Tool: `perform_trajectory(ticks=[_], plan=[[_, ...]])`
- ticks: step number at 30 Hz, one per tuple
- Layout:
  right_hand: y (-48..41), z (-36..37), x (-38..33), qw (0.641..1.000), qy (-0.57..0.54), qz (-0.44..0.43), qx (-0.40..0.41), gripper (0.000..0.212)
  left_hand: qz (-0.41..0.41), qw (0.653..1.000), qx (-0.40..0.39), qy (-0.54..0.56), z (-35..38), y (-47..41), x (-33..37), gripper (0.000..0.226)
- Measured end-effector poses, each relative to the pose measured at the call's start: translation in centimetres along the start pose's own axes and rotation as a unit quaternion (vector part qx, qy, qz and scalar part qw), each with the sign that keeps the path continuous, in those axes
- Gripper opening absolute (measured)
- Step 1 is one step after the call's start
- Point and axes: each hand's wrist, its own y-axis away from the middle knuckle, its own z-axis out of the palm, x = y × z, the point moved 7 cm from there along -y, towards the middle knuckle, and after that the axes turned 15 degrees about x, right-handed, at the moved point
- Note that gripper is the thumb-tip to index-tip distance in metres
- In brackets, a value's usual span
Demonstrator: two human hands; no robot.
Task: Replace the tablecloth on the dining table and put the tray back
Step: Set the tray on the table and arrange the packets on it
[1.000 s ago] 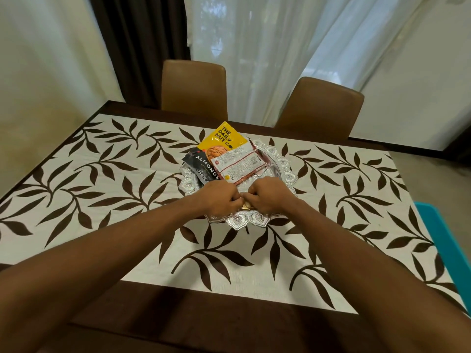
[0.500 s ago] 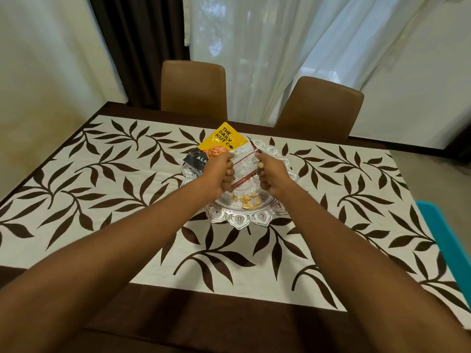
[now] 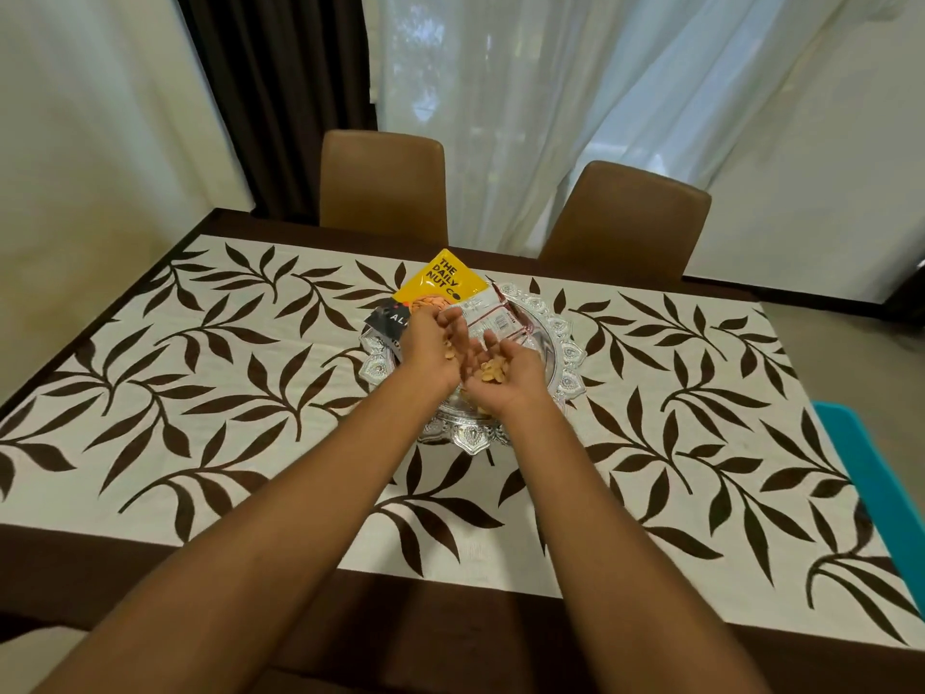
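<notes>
A cream tablecloth with brown leaf print covers the dark dining table. At its middle stands an ornate silver tray holding a yellow nut packet, a black almond packet and a white and red packet. Both my hands hover over the tray. My right hand lies palm up, cupped, with several loose nuts on it. My left hand is beside it, fingers loosely spread, a few nuts at its palm. The tray's centre is hidden by my hands.
Two brown chairs stand at the far side of the table, with a dark curtain and white sheer curtains behind. A turquoise object sits off the table's right edge. A wall runs along the left.
My hands were fists together at the tray's near rim, then moved up to the packets. Now they are drawn back over the tray, opened, with loose nuts in the palms.
</notes>
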Motion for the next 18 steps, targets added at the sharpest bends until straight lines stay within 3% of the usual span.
perform_trajectory(ticks=[3, 6, 11, 13, 16, 17, 18], plan=[[0.8, 0.4, 1.1, 0.999, -0.015, 0.02, -0.03, 0.043, 0.183, 0.975, -0.031, -0.123, 1.5, 2.2, 0.3, 0.037], [1.9, 0.6, 1.4, 0.998, -0.014, 0.015, -0.054, 0.037, 0.375, 0.889, -0.079, -0.251, 2.5, 3.8, 0.1, 0.042], [1.3, 0.0, -0.1, 0.999, -0.025, 0.001, -0.039, 0.027, 0.55, 0.774, -0.12, -0.29, 2.7, 7.1, 1.2, 0.033], [1.4, -0.2, -1.7, 0.999, -0.002, -0.021, -0.026, 0.028, 0.586, 0.748, -0.107, -0.292, 2.4, 7.5, 2.0, 0.031], [1.9, -1.1, -4.9, 0.981, 0.117, -0.148, 0.037, 0.035, 0.537, 0.745, -0.142, -0.37, 1.6, 5.4, 1.4, 0.033], [2.3, -1.4, -6.1, 0.949, 0.206, -0.231, 0.065, 0.038, 0.518, 0.723, -0.159, -0.428, 1.0, 4.4, 0.6, 0.034], [2.9, -1.4, -7.3, 0.887, 0.309, -0.332, 0.09, 0.041, 0.506, 0.687, -0.174, -0.493, 0.4, 3.4, -0.3, 0.037]])
